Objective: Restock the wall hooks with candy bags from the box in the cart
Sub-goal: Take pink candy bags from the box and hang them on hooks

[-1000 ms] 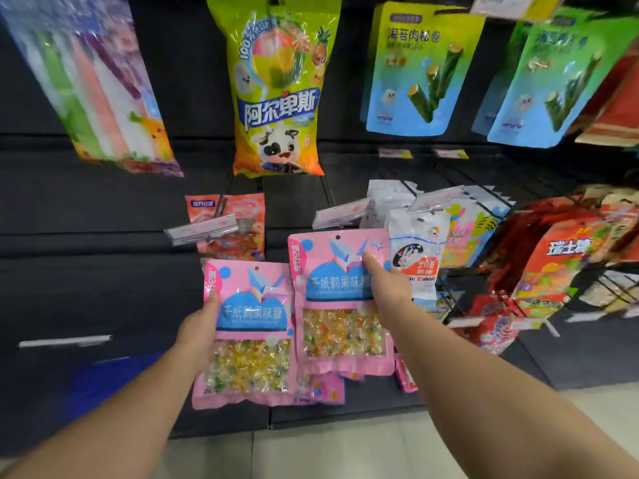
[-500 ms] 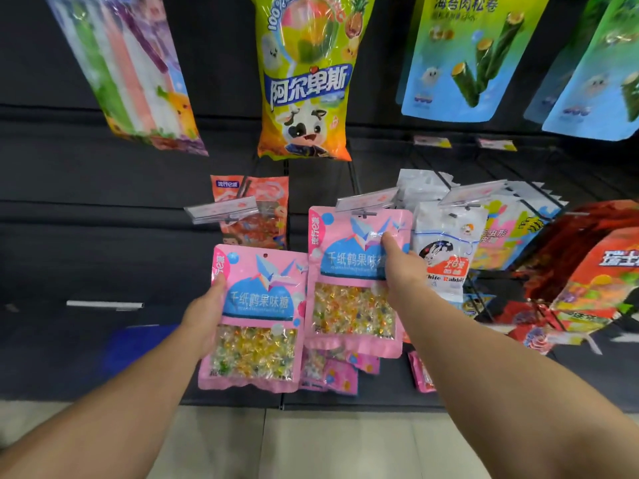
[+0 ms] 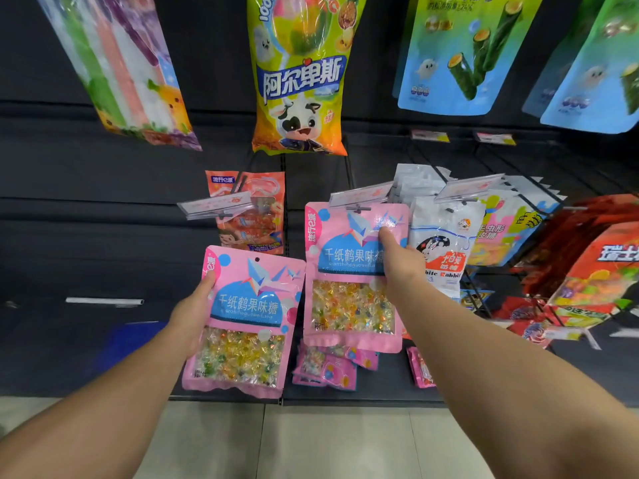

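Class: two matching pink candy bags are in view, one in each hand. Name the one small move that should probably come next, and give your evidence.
Probably the right hand should let go of the pink candy bag at the hook: the metal hook tip already shows through its top edge. That would free it to help hang the second pink candy bag, whose hang hole is empty while the left hand grips its edge.

The left candy bag (image 3: 247, 319) sits just left of and below the hooked candy bag (image 3: 352, 274).

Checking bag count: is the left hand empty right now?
No: the left hand grips a pink candy bag by its left edge.
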Motion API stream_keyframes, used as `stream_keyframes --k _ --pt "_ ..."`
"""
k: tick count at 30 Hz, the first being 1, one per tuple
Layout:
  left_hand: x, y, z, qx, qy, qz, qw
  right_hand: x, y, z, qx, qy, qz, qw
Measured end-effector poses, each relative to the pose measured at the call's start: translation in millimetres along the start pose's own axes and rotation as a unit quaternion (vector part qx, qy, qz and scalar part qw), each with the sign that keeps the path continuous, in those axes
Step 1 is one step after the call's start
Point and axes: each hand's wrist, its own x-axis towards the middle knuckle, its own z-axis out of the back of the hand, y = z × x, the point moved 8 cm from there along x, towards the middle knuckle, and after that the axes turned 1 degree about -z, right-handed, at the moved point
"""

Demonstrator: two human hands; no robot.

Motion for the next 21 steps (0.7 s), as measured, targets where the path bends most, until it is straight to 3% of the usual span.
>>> stream_keyframes --k 12,21 --pt "2 4 -13 0.007 0.041 0.004 0.999 10 1 -4 -0.04 -0.014 -0.007 0.999" --pt "-13 -6 -61 0.046 0.077 -0.024 0.996 15 -1 -9 -0.063 -0.022 -0.028 0.997"
